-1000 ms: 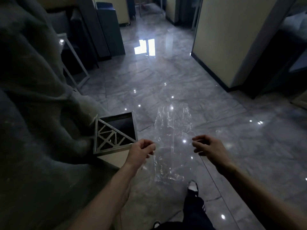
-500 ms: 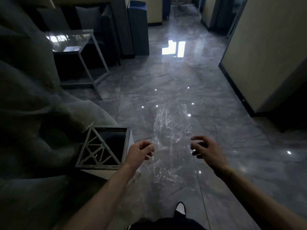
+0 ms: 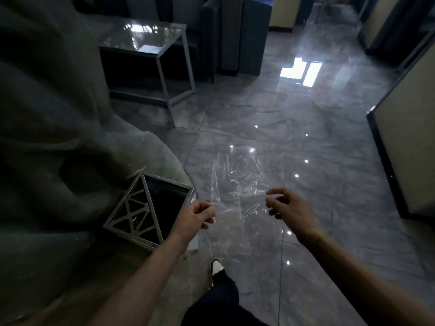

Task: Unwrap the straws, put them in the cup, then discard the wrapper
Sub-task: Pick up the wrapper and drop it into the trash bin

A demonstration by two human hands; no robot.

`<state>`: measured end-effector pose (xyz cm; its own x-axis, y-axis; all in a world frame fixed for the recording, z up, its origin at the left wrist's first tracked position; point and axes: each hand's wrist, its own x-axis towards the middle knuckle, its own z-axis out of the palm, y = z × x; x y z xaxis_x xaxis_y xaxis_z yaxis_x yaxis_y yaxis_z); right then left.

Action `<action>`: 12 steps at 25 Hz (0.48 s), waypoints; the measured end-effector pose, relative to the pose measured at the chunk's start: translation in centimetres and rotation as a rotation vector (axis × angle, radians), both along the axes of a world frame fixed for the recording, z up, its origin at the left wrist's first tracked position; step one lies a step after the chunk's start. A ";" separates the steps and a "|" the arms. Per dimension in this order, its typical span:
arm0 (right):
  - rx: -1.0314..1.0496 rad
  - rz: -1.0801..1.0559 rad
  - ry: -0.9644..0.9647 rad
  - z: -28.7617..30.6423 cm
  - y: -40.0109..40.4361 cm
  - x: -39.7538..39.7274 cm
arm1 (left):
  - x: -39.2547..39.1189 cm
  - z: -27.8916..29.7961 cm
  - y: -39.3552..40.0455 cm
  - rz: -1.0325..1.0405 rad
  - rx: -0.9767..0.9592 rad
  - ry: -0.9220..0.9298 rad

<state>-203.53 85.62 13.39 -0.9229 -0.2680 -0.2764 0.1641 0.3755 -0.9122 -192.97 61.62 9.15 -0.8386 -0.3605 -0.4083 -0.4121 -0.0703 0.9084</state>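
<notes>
The bin (image 3: pixel 150 208), its dark opening up, stands just left of the left hand (image 3: pixel 194 218), the nearer one. The clear wrapper (image 3: pixel 237 196) hangs stretched between both hands, long axis running away from the person; left and right hand (image 3: pixel 290 211) each pinch an edge

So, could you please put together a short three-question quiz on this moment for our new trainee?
1. True or false: the clear plastic wrapper is stretched between the left hand and the right hand.
2. Which lies nearest the left hand? A) the glass-topped table B) the square metal-framed bin C) the bright reflection on the floor
3. Fill in: below the wrapper, one ___ of the person shows on the tiled floor.

Key: 1 true; 2 B; 3 shoe.
</notes>
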 end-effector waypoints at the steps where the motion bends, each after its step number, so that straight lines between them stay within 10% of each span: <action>1: 0.000 0.025 -0.001 0.1 -0.9 -1.4 | -0.7 -0.3 -0.6 0.023 0.019 0.001; 12: 0.032 0.352 -0.077 -0.7 -12.8 -12.2 | -4.1 -0.7 -7.5 0.320 0.069 -0.060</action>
<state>-215.76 72.85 12.64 -0.7520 -0.5554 -0.3550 0.0877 0.4495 -0.8890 -197.04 54.08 8.43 -0.6611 -0.5711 -0.4867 -0.4122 -0.2655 0.8715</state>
